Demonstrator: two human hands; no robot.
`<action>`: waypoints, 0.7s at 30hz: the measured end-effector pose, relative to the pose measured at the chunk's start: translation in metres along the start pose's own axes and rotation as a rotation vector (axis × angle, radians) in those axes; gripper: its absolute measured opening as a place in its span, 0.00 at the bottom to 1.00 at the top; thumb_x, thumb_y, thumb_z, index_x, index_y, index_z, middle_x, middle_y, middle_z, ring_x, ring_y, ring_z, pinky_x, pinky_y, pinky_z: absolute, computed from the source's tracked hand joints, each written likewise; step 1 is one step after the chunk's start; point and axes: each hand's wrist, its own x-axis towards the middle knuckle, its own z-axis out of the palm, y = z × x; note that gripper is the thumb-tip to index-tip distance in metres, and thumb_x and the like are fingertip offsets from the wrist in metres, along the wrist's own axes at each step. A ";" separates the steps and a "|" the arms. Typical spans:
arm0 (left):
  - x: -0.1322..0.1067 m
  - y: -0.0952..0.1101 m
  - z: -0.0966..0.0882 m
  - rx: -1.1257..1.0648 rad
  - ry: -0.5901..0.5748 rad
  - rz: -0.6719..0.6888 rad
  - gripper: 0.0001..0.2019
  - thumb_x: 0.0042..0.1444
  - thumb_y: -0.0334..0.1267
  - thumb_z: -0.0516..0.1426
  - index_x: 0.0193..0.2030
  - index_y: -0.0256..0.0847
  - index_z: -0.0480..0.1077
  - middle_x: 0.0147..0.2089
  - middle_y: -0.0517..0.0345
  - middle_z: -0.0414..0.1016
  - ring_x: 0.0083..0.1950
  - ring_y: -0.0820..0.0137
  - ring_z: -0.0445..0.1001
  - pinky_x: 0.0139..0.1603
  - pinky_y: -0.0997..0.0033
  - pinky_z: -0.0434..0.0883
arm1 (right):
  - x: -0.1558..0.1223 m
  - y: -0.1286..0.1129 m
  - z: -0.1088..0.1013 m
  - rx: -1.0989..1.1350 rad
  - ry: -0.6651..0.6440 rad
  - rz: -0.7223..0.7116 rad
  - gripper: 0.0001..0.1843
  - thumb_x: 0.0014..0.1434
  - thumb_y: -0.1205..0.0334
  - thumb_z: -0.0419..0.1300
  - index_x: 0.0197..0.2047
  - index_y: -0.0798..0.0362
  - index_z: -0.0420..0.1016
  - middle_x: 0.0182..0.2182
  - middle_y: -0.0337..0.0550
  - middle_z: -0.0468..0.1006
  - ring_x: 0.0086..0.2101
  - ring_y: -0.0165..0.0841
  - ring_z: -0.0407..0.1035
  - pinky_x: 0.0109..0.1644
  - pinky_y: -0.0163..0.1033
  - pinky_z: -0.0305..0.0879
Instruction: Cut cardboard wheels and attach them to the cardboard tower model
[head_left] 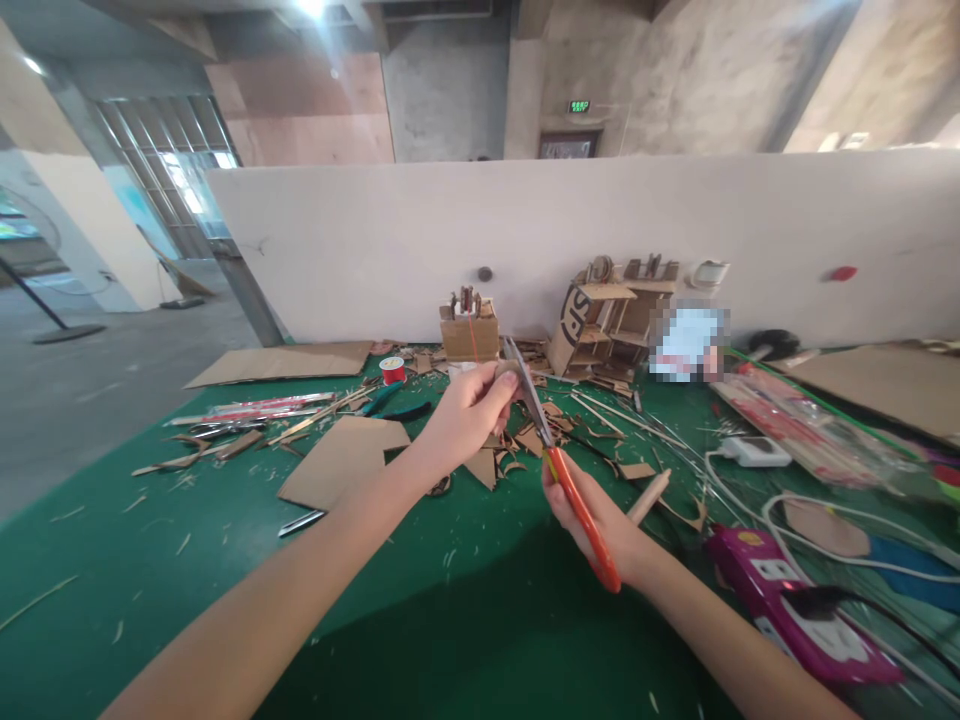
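**Blades close to fingertips**

We grip the scissors (559, 455) in our right hand (600, 520), above the mat (450, 620). Our left hand (472, 405) pinches a small cardboard bit (508, 369) at the blades. A slip there could nick our fingers.

The scissors (559, 465) have dull grey metal blades and glossy orange plastic handles. Matt brown cardboard scraps (341, 460) lie on the smooth green worktop (465, 640).

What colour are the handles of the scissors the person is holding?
Orange. The scissors sit in the right hand, clearest in the head view, the only one.
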 end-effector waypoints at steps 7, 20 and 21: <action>-0.001 -0.002 0.007 -0.127 0.047 -0.022 0.13 0.63 0.45 0.52 0.31 0.38 0.63 0.23 0.67 0.58 0.19 0.81 0.57 0.21 0.78 0.59 | 0.001 0.002 0.002 -0.012 0.010 0.063 0.23 0.64 0.37 0.45 0.34 0.49 0.55 0.26 0.33 0.57 0.25 0.28 0.52 0.27 0.35 0.53; 0.001 0.002 -0.002 0.011 -0.015 -0.038 0.14 0.65 0.44 0.49 0.31 0.39 0.63 0.20 0.68 0.56 0.19 0.79 0.58 0.22 0.77 0.57 | 0.004 -0.003 0.001 -0.103 0.063 0.025 0.16 0.64 0.47 0.50 0.32 0.50 0.56 0.25 0.34 0.59 0.25 0.28 0.53 0.28 0.36 0.54; 0.001 0.004 -0.003 0.021 -0.025 -0.057 0.14 0.64 0.44 0.49 0.31 0.39 0.62 0.20 0.68 0.56 0.19 0.79 0.57 0.21 0.77 0.56 | 0.003 -0.002 0.001 -0.106 0.059 0.034 0.16 0.64 0.48 0.50 0.32 0.50 0.55 0.25 0.34 0.60 0.25 0.28 0.53 0.28 0.36 0.54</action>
